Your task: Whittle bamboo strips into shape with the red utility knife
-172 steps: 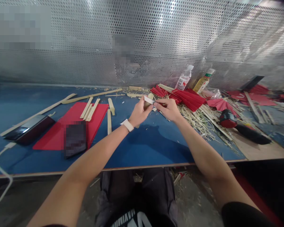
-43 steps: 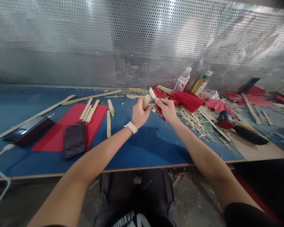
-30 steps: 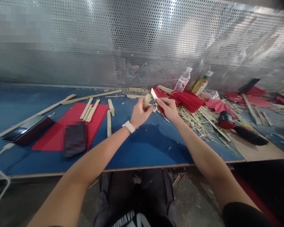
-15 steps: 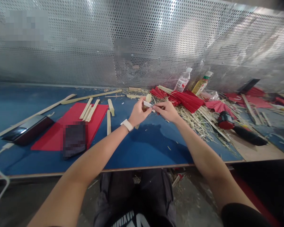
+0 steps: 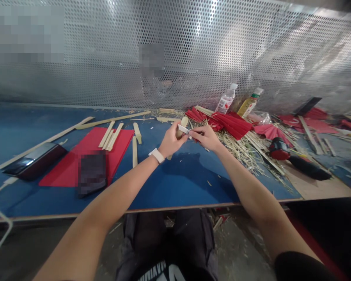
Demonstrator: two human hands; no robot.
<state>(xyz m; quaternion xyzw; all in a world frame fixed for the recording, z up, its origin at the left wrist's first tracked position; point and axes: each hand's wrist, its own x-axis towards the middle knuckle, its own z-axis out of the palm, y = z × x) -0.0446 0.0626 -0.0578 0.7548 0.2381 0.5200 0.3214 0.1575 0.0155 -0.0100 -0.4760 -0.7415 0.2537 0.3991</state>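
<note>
Blue desk (image 5: pixel 76 191) before a perforated metal screen.
Left hand (image 5: pixel 170 139) grips a bamboo piece (image 5: pixel 181 127) steady; right hand (image 5: pixel 206 137) fingers pinch a knife (image 5: pixel 183 129) against it, red paper fans (image 5: pixel 231 123) just beyond.

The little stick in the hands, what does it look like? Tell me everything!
The bamboo stick is short, pale tan and flat, with a rounded top end. It looks like split bamboo, bare and unpainted. It stands nearly upright, tilted a little, above the blue table and not resting on it. The left hand grips its lower part, so only the top and a bit below the palm show. The small knife in the right hand lies across it near the top, blade against the wood.
</note>
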